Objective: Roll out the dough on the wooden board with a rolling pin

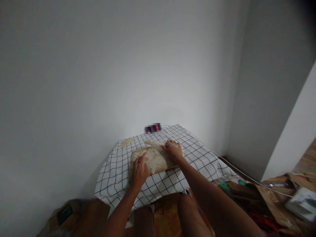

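Note:
A wooden board [134,157] lies on the cloth-covered table, with a thin, pale sheet of dough [158,159] spread over most of it. At the board's left side is my left hand [140,169], its fingers stretched out and resting at the dough's left edge. My right hand [174,149] is at the board's far right, with its fingers curled over the right end of a pale, floury rolling pin [152,143]. The pin lies along the board's far edge, and its right end is hidden under that hand.
A white checked tablecloth [197,161] covers the small table against the wall. A blurred dark and pink object [153,128] is at the back, and a beige patch [127,142] at the back left. A white cable [244,172] crosses to cluttered bags [269,197] on the right.

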The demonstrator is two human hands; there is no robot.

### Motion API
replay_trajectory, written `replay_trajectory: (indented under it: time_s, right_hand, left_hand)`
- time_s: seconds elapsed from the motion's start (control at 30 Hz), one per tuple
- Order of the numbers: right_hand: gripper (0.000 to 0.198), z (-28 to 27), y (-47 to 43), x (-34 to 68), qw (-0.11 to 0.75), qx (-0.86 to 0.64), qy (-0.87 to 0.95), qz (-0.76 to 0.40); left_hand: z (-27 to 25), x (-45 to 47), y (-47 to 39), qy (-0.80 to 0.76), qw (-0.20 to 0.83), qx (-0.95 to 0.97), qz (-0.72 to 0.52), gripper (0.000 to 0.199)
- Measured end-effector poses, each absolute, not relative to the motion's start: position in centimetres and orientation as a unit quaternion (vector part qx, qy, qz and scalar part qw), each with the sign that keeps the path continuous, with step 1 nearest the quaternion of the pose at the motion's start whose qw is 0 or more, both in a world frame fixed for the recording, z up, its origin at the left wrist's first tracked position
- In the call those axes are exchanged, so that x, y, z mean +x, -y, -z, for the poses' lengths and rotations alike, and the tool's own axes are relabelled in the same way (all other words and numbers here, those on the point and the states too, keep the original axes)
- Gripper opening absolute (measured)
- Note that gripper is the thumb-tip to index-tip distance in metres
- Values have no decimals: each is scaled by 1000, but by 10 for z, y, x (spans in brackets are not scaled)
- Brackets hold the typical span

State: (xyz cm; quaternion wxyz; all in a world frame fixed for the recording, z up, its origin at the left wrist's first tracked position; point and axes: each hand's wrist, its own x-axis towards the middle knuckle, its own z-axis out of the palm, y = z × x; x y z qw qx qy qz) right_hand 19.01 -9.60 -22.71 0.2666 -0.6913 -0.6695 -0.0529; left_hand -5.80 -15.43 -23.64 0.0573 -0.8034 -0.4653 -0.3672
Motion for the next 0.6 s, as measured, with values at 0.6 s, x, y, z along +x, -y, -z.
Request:
replay_trajectory:
  time_s: [0.6]
  right_hand:
    - [47,231,94,191,270,-686,674,49]
  left_hand:
    - [237,-62,157,465,90,-828,301,68]
